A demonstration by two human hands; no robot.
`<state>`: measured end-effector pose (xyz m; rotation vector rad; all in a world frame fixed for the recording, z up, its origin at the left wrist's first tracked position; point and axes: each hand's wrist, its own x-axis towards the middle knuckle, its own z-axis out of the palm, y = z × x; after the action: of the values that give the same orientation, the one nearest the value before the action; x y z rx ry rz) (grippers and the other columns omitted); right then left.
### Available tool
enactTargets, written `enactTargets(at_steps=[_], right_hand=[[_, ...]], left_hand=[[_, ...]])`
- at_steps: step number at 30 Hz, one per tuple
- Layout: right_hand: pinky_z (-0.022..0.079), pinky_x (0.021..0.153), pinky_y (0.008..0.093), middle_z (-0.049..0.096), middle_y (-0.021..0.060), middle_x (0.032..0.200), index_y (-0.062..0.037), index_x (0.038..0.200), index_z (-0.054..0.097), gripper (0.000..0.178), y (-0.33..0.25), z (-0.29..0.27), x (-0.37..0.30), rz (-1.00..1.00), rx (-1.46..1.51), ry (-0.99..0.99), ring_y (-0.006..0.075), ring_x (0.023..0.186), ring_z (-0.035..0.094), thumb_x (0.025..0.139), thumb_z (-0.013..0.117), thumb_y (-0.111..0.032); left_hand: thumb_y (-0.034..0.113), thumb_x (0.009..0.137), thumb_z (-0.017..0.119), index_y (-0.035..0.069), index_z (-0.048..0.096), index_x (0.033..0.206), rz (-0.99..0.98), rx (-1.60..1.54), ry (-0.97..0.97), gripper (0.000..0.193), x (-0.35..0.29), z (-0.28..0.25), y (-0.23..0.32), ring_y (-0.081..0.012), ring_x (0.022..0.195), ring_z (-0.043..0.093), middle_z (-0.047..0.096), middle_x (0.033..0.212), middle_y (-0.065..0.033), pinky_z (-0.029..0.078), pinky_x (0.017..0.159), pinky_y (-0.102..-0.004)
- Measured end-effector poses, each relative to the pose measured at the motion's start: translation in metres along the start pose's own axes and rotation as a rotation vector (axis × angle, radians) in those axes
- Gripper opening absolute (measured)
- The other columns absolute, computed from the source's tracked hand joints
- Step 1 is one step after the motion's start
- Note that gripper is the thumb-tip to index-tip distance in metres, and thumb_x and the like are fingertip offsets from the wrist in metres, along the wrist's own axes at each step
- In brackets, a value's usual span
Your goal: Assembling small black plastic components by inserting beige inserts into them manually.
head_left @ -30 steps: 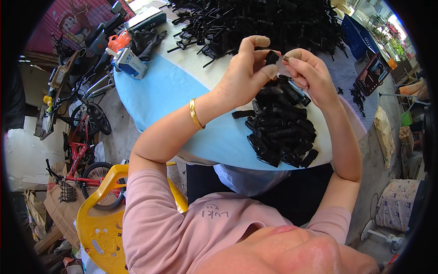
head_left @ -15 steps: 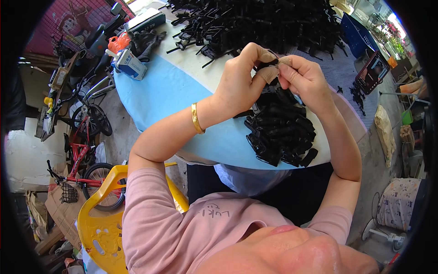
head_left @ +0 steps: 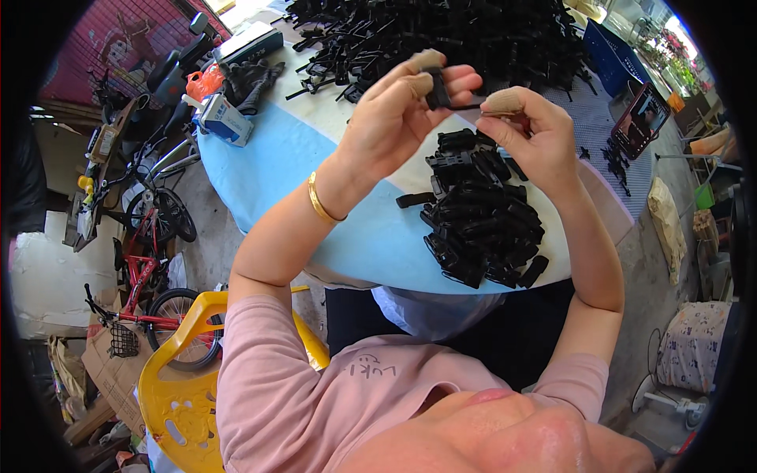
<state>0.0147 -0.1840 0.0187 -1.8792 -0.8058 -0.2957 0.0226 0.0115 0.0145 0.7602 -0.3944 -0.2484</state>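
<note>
1. Now we see both hands raised a little higher above the table (head_left: 347,236) than half a second ago, and drawn slightly apart.
2. Our left hand (head_left: 394,118) pinches a small black plastic clip (head_left: 438,88) between its taped thumb and fingers; half a second ago both hands were pressed tight together around it.
3. Our right hand (head_left: 536,134) is closed on a thin dark pin (head_left: 467,106) reaching toward the clip, held by a taped fingertip and thumb.
4. We judge that the two parts are being fitted or adjusted, not yet set down.
5. The clip is held up over the near pile of black clips (head_left: 481,209), its long axis roughly upright in the head view, tilted slightly.
6. A far larger heap of black parts (head_left: 441,35) covers the table's far side.
</note>
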Motion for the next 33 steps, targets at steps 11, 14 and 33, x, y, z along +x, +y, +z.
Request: enactTargets(at_steps=[11, 14, 33], right_hand=[[0.042, 0.066, 0.0157, 0.056, 0.0013, 0.083, 0.0015, 0.09, 0.057, 0.016, -0.003, -0.016, 0.0, -0.051, 0.255, 0.028, 0.0049, 0.074, 0.052, 0.076, 0.065, 0.001], [0.044, 0.066, 0.0161, 0.056, 0.0022, 0.084, 0.0018, 0.09, 0.057, 0.016, -0.002, -0.011, -0.004, -0.012, 0.202, -0.045, 0.005, 0.074, 0.052, 0.075, 0.065, 0.003], [0.042, 0.057, 0.0142, 0.054, -0.0011, 0.071, -0.0029, 0.088, 0.057, 0.012, 0.004, 0.002, 0.0, 0.216, 0.179, -0.057, 0.0026, 0.061, 0.049, 0.078, 0.064, -0.008]], left_hand=[[0.004, 0.089, 0.039, -0.001, 0.035, 0.127, -0.098, -0.094, -0.174, 0.038, -0.005, 0.004, -0.011, -0.0284, 0.117, 0.044, 0.042, 0.125, -0.0201, 0.036, 0.1, -0.0344], [0.005, 0.089, 0.039, -0.001, 0.035, 0.127, -0.084, -0.088, -0.175, 0.038, -0.006, 0.002, -0.01, -0.0271, 0.116, 0.044, 0.043, 0.124, -0.0197, 0.034, 0.101, -0.0354], [-0.003, 0.078, 0.06, 0.0, 0.046, 0.116, -0.045, 0.642, -0.144, 0.04, -0.014, 0.01, -0.014, -0.0129, 0.095, 0.057, 0.056, 0.106, -0.0077, 0.047, 0.086, -0.0266]])
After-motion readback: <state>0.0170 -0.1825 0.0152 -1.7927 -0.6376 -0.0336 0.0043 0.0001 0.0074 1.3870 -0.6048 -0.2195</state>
